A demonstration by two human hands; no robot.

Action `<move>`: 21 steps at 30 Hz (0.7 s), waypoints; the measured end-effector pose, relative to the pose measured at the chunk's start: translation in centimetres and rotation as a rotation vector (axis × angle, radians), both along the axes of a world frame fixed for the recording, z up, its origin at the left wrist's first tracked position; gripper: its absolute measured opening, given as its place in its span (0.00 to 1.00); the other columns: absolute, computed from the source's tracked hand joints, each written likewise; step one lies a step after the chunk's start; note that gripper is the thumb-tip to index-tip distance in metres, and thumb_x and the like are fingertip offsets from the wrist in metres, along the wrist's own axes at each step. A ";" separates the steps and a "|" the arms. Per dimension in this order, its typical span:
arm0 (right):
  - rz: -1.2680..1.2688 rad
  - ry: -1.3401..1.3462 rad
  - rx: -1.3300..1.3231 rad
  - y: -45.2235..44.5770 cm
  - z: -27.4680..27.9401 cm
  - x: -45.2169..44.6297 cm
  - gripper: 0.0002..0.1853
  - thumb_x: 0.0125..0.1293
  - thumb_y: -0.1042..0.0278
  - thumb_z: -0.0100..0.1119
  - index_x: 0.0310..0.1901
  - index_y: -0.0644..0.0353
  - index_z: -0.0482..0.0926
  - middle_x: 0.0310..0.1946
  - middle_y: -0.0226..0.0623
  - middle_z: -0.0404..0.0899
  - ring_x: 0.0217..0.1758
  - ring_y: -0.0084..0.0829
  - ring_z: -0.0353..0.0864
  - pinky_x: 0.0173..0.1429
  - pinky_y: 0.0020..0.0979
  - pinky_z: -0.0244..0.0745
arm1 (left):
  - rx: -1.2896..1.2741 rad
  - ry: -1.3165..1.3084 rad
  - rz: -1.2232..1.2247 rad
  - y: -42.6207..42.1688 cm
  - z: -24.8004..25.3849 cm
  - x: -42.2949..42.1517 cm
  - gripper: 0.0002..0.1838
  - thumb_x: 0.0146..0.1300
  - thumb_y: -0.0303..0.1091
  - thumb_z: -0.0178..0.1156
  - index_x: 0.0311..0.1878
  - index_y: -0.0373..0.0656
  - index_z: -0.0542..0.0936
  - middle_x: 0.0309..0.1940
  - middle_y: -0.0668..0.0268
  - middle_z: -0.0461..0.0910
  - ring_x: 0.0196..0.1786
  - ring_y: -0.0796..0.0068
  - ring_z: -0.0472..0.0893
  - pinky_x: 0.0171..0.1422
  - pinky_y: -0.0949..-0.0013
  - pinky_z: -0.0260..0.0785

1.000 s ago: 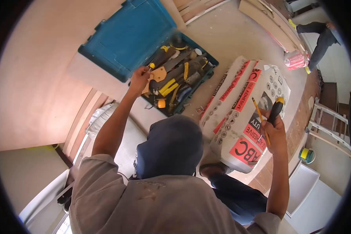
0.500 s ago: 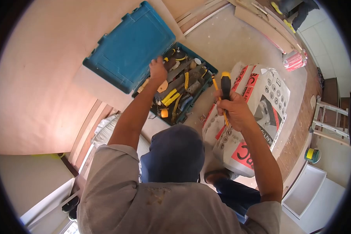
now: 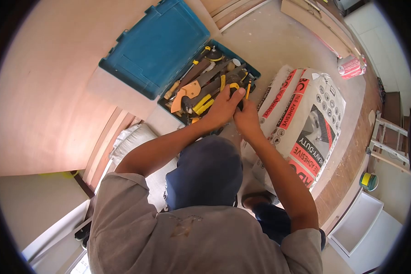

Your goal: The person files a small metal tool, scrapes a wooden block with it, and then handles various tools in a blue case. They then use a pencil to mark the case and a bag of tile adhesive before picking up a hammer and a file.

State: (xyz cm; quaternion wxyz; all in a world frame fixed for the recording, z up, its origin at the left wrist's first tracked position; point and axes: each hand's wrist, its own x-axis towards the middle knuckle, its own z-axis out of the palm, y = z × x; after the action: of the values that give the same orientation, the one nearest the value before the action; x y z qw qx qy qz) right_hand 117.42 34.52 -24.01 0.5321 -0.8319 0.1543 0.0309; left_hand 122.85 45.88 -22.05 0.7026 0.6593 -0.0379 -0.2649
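Observation:
My left hand [image 3: 223, 108] and my right hand [image 3: 248, 119] are close together over the near right edge of the open teal toolbox [image 3: 255, 73]. A tool with a black-and-yellow handle [image 3: 234, 86] shows between them, my left fingers closed around it; its lower end is hidden. A yellow pencil [image 3: 248, 90] sticks up from my closed right hand. In the box lie a handsaw with an orange wooden handle [image 3: 185, 93], yellow-handled pliers [image 3: 202, 105] and several other hand tools.
Bags of tile adhesive [image 3: 301, 118] lie right of the toolbox. Farther right are a stepladder [image 3: 390, 137], a green tub [image 3: 367, 181] and a white tray [image 3: 358, 221]. Pale sacks [image 3: 132, 146] lie at left, by a large wooden panel [image 3: 45, 91].
My left hand has left the inside of the toolbox and moved right to the handled tool. My right hand has come left to meet it. The view has shifted slightly.

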 end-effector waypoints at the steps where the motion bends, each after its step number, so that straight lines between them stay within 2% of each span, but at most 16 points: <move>1: -0.017 -0.206 -0.088 -0.2 -3.5 0.6 0.13 0.69 0.68 0.58 0.48 0.70 0.80 0.28 0.33 0.75 0.31 0.25 0.75 0.37 0.31 0.70 | -0.062 -0.033 0.073 0.1 -0.8 -0.1 0.28 0.75 0.56 0.56 0.51 0.34 0.78 0.39 0.61 0.81 0.42 0.76 0.78 0.47 0.70 0.71; 2: -0.036 -0.409 -0.178 -0.3 -5.4 0.9 0.13 0.72 0.67 0.57 0.51 0.67 0.80 0.31 0.28 0.75 0.29 0.20 0.72 0.34 0.26 0.67 | -0.012 -0.105 0.273 0.2 -1.4 0.8 0.27 0.75 0.56 0.55 0.48 0.36 0.78 0.37 0.61 0.82 0.39 0.74 0.81 0.43 0.70 0.73; 3: -0.038 -0.403 -0.176 -0.3 -3.7 1.1 0.13 0.72 0.67 0.57 0.51 0.67 0.80 0.31 0.28 0.75 0.29 0.20 0.72 0.34 0.26 0.67 | -0.127 -0.039 0.306 0.9 -0.8 2.4 0.26 0.76 0.56 0.55 0.47 0.36 0.77 0.37 0.59 0.83 0.38 0.72 0.82 0.42 0.69 0.75; 4: -0.131 -0.282 0.000 -0.6 0.2 1.3 0.14 0.74 0.66 0.56 0.53 0.67 0.80 0.31 0.28 0.75 0.29 0.20 0.72 0.34 0.26 0.67 | -0.243 0.034 0.333 2.3 0.5 4.4 0.25 0.76 0.56 0.55 0.47 0.37 0.76 0.37 0.57 0.83 0.37 0.70 0.84 0.41 0.68 0.77; 5: -0.234 -0.153 0.170 -1.2 3.6 1.1 0.16 0.76 0.64 0.55 0.55 0.67 0.80 0.32 0.29 0.75 0.29 0.21 0.73 0.34 0.26 0.67 | -0.248 0.077 0.229 4.4 1.7 6.5 0.26 0.76 0.56 0.54 0.50 0.36 0.74 0.35 0.57 0.83 0.36 0.67 0.86 0.39 0.66 0.79; 7: -0.430 -0.155 0.462 -3.2 6.5 1.6 0.16 0.77 0.69 0.48 0.58 0.65 0.80 0.33 0.27 0.74 0.30 0.20 0.71 0.33 0.26 0.71 | 0.023 -0.027 0.267 6.7 0.4 11.2 0.27 0.75 0.55 0.56 0.52 0.34 0.71 0.34 0.57 0.81 0.36 0.65 0.86 0.36 0.67 0.77; 8: -0.401 -0.159 0.511 -4.7 7.7 1.6 0.15 0.77 0.70 0.48 0.58 0.63 0.81 0.34 0.27 0.74 0.29 0.18 0.70 0.32 0.23 0.68 | 0.161 -0.059 0.239 8.1 -1.0 13.8 0.28 0.74 0.55 0.59 0.52 0.34 0.71 0.34 0.57 0.80 0.36 0.64 0.86 0.35 0.67 0.76; 9: -0.369 -0.170 0.562 -6.4 9.0 1.6 0.15 0.77 0.71 0.48 0.58 0.60 0.81 0.35 0.27 0.74 0.29 0.16 0.69 0.31 0.20 0.66 | 0.357 -0.080 0.181 9.2 -2.9 15.8 0.27 0.74 0.53 0.59 0.56 0.35 0.70 0.38 0.58 0.78 0.38 0.63 0.83 0.39 0.62 0.77; 10: -0.299 -0.195 0.517 -7.6 10.9 0.9 0.15 0.77 0.71 0.47 0.58 0.61 0.81 0.35 0.27 0.74 0.29 0.16 0.69 0.32 0.21 0.66 | 0.555 -0.101 0.123 10.1 -5.4 17.1 0.27 0.74 0.52 0.58 0.60 0.37 0.70 0.42 0.59 0.76 0.39 0.62 0.80 0.42 0.57 0.78; 11: -0.228 -0.219 0.473 -8.5 12.9 -0.1 0.15 0.77 0.71 0.47 0.57 0.62 0.81 0.36 0.26 0.75 0.29 0.16 0.68 0.33 0.21 0.67 | 0.555 -0.101 0.114 11.1 -8.8 18.4 0.27 0.74 0.52 0.58 0.60 0.37 0.70 0.42 0.59 0.76 0.39 0.62 0.80 0.42 0.57 0.78; 12: -0.173 -0.213 0.377 -9.5 14.7 -1.3 0.15 0.77 0.71 0.47 0.57 0.62 0.81 0.36 0.26 0.74 0.29 0.16 0.67 0.34 0.21 0.66 | 0.627 -0.122 0.093 12.0 -12.5 19.4 0.28 0.73 0.50 0.60 0.63 0.37 0.69 0.46 0.57 0.77 0.42 0.57 0.80 0.46 0.55 0.78; 14: -0.117 -0.167 0.207 -11.0 18.5 -4.2 0.15 0.77 0.70 0.46 0.56 0.62 0.81 0.38 0.25 0.74 0.29 0.16 0.65 0.36 0.22 0.65 | 0.700 -0.135 0.059 12.0 -15.5 18.7 0.29 0.72 0.48 0.61 0.66 0.38 0.68 0.50 0.54 0.77 0.45 0.52 0.81 0.50 0.52 0.77; 16: -0.114 -0.111 0.102 -12.6 21.3 -7.1 0.14 0.78 0.71 0.46 0.55 0.62 0.81 0.38 0.25 0.73 0.30 0.16 0.64 0.37 0.22 0.63 | 1.174 -0.631 -0.006 12.0 -15.8 16.5 0.27 0.70 0.43 0.61 0.66 0.38 0.71 0.56 0.45 0.76 0.48 0.39 0.81 0.55 0.47 0.75; 17: -0.117 -0.095 0.069 -13.8 22.1 -8.4 0.14 0.78 0.72 0.46 0.55 0.62 0.81 0.39 0.25 0.72 0.31 0.16 0.64 0.37 0.21 0.63 | 1.174 -0.640 -0.006 11.3 -15.1 15.6 0.27 0.70 0.43 0.61 0.66 0.38 0.71 0.56 0.45 0.76 0.48 0.39 0.81 0.55 0.47 0.75; 19: -0.181 -0.116 0.092 -15.4 23.4 -11.0 0.12 0.79 0.72 0.45 0.53 0.61 0.80 0.37 0.24 0.72 0.31 0.15 0.64 0.37 0.21 0.62 | 1.061 -0.864 0.089 8.6 -12.2 13.6 0.23 0.70 0.47 0.60 0.57 0.37 0.78 0.56 0.39 0.78 0.53 0.33 0.80 0.56 0.45 0.74; 21: -0.212 -0.124 0.115 -17.0 24.1 -13.3 0.12 0.80 0.72 0.44 0.52 0.61 0.79 0.36 0.24 0.72 0.30 0.15 0.63 0.37 0.21 0.61 | 0.796 -0.432 0.014 4.7 -9.2 12.2 0.27 0.70 0.55 0.58 0.46 0.35 0.83 0.48 0.41 0.83 0.54 0.40 0.82 0.56 0.45 0.74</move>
State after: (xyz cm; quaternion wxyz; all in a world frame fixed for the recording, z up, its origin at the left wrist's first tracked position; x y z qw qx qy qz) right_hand 104.11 17.55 0.06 0.5877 -0.7794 0.2063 -0.0682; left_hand 135.04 50.59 -31.22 0.3723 0.9185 -0.0741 -0.1104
